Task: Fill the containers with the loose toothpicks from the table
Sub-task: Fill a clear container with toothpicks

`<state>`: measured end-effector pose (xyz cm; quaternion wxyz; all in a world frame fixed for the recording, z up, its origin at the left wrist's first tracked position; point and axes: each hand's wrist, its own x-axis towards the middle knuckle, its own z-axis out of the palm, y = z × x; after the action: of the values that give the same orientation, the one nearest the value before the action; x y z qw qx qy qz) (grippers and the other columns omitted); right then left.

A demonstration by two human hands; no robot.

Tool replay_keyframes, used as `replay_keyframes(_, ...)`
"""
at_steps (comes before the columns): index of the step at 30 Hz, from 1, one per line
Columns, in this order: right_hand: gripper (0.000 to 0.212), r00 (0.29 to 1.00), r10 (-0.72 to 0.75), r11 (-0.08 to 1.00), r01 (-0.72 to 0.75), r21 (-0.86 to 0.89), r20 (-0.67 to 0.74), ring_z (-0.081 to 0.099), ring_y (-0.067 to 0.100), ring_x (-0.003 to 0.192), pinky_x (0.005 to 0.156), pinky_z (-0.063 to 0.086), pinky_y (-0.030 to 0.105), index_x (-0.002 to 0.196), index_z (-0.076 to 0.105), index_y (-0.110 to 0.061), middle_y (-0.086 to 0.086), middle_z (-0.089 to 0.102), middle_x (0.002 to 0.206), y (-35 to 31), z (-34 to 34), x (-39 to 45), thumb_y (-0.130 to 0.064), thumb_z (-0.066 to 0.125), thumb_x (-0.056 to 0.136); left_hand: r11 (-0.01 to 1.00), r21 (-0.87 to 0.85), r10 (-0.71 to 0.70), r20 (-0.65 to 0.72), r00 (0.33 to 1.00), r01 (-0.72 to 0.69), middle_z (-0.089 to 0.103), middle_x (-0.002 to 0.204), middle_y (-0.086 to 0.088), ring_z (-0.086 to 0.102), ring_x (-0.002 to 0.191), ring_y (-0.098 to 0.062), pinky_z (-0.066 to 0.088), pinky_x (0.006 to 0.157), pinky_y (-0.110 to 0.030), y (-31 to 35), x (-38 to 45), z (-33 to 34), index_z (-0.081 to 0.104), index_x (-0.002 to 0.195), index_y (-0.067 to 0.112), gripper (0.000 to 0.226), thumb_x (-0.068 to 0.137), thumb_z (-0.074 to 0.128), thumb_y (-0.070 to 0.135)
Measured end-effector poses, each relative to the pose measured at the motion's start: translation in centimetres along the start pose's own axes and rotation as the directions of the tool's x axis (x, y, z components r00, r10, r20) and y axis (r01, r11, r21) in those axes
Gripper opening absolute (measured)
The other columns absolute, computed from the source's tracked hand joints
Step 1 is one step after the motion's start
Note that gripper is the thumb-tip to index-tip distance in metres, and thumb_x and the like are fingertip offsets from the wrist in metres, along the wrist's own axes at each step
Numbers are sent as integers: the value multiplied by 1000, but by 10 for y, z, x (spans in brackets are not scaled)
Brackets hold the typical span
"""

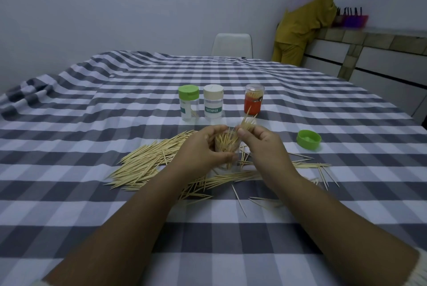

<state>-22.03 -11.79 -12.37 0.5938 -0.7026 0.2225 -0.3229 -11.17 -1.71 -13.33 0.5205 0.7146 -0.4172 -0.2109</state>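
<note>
Near the middle of the checked table (92,105), the left hand (198,149) curls round a clear open container (227,144) already bristling with toothpicks, while the right hand (265,144) pinches a small bundle of toothpicks (248,121) just above its mouth. Loose toothpicks (147,161) lie heaped to the left of the hands and scattered toward the near and right edges. Farther back stand a green-capped container (188,102), a cream-capped container (213,103) and a red container (253,98), with a green lid (309,139) lying apart to the right.
</note>
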Motion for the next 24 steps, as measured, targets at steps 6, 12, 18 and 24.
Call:
replay_keyframes(6,47,989,-136,971,144,-190,52,45,2,118,75,34,-6,145,30,-27,-9,49,133,-1,0,-4,-25,41,99,1000,-1,13,7,1000,-13,62,124,3,63,105,-7,53,92,-32,2,-1,0,46,136,16,81,64,83,15)
replay_keyframes(12,45,956,-217,849,284,-445,196,33,7,135,110,26,22,143,36,-19,-5,40,146,2,3,-10,-28,40,100,998,49,29,-7,1000,-29,61,121,9,63,102,-6,55,88,-29,1,0,-1,46,137,18,72,73,78,10)
replay_keyframes(18,44,954,-190,827,282,-487,231,26,7,139,111,16,17,142,37,-16,-3,36,149,-2,2,-9,-26,41,99,998,46,42,-2,999,-42,64,119,7,65,102,-7,55,88,-33,-2,1,-2,49,134,19,70,72,79,11)
replay_keyframes(24,44,933,-85,763,287,-579,350,15,4,142,118,11,37,144,33,-24,-10,27,152,-4,-7,-2,-29,37,100,998,41,53,5,999,-53,70,101,13,67,84,1,55,78,-24,-2,2,-2,57,113,36,54,72,79,9)
